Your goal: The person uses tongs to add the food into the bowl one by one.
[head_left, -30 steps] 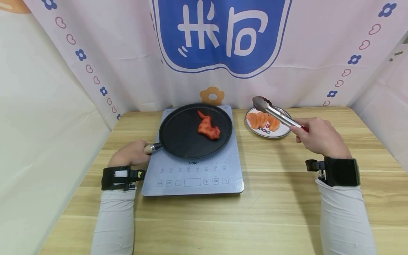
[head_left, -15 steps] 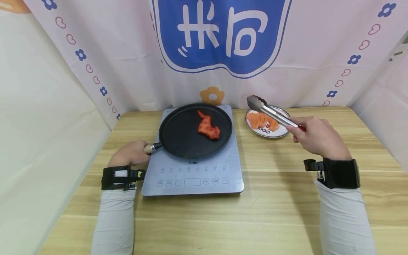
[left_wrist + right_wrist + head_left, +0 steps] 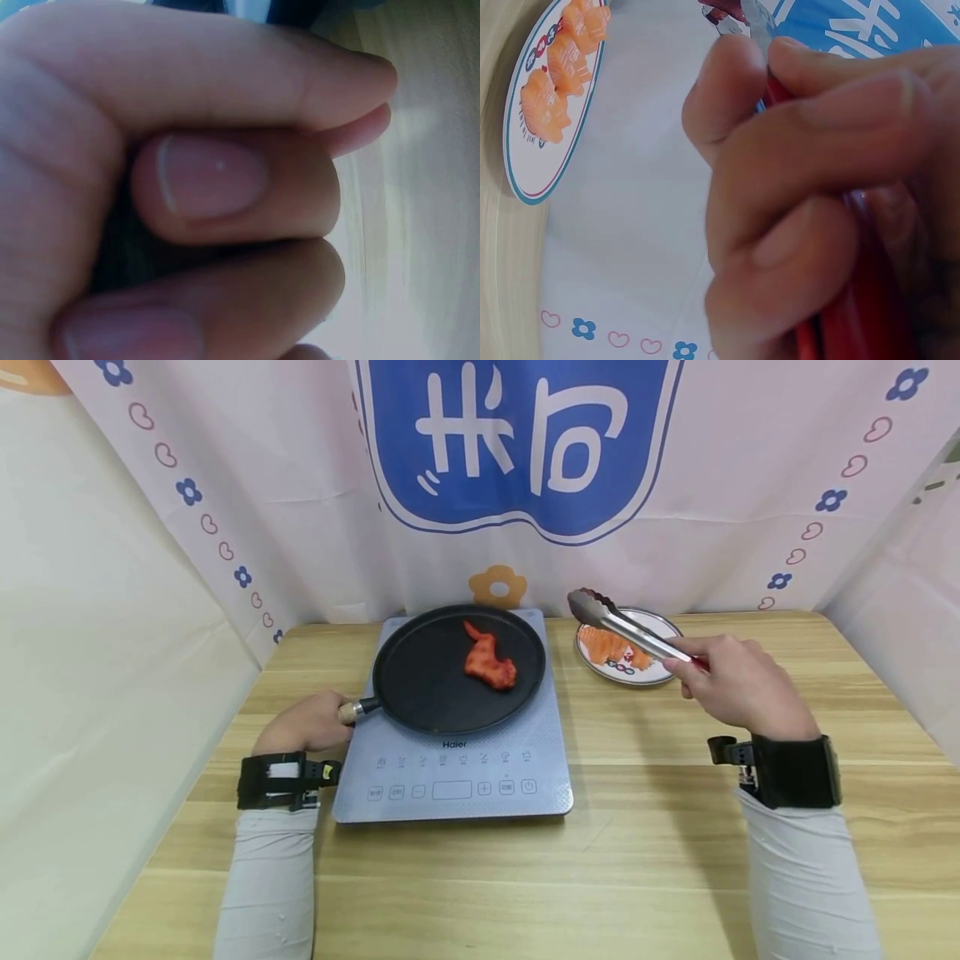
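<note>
My left hand (image 3: 307, 722) grips the wooden-ended handle (image 3: 348, 712) of a flat black frying pan (image 3: 420, 677). In the left wrist view its fingers (image 3: 217, 180) are curled in, and the handle is mostly hidden. A red chicken wing (image 3: 489, 662) lies right of centre in the pan. My right hand (image 3: 742, 681) holds metal tongs (image 3: 633, 633) by their red handles (image 3: 870, 300). The tong tips point left, raised over the far left rim of a small white plate (image 3: 654, 621). Orange salmon slices (image 3: 602, 645) lie on that plate, partly covered by the tongs in the head view.
The pan sits on a grey induction cooker (image 3: 540, 735) with a button panel facing me. A printed cloth (image 3: 315, 527) hangs right behind the cooker and plate. The wooden table (image 3: 637, 860) extends in front of and between them.
My right hand and the tongs have shifted a little left, so the tips now reach past the plate's left rim. The left hand, pan and chicken wing stay put.
</note>
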Motion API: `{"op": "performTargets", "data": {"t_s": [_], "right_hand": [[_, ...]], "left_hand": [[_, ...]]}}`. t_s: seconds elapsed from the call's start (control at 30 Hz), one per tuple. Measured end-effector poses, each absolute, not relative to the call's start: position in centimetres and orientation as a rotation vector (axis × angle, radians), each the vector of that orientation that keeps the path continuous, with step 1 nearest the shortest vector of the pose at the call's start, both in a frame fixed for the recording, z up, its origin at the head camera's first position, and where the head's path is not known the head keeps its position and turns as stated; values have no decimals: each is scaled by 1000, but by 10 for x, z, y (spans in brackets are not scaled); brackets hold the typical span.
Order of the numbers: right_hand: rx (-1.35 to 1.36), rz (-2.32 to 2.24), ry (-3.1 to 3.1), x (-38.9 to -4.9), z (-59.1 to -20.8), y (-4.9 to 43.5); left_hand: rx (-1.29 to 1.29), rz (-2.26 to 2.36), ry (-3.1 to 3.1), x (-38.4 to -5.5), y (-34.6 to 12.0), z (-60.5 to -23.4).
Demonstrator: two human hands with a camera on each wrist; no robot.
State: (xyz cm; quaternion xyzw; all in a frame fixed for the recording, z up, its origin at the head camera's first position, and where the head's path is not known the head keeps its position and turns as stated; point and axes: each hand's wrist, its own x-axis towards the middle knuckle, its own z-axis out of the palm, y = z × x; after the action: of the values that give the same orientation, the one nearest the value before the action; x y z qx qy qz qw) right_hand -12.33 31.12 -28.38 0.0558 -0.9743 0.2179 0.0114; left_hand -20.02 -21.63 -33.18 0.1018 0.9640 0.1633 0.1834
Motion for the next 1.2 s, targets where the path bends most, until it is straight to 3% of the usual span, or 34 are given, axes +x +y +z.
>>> {"op": "performTargets", "data": {"t_s": [1.2], "right_hand": [[356, 696, -3072, -125, -285, 285]], "left_hand": [[282, 446, 2711, -200, -217, -332]]}}
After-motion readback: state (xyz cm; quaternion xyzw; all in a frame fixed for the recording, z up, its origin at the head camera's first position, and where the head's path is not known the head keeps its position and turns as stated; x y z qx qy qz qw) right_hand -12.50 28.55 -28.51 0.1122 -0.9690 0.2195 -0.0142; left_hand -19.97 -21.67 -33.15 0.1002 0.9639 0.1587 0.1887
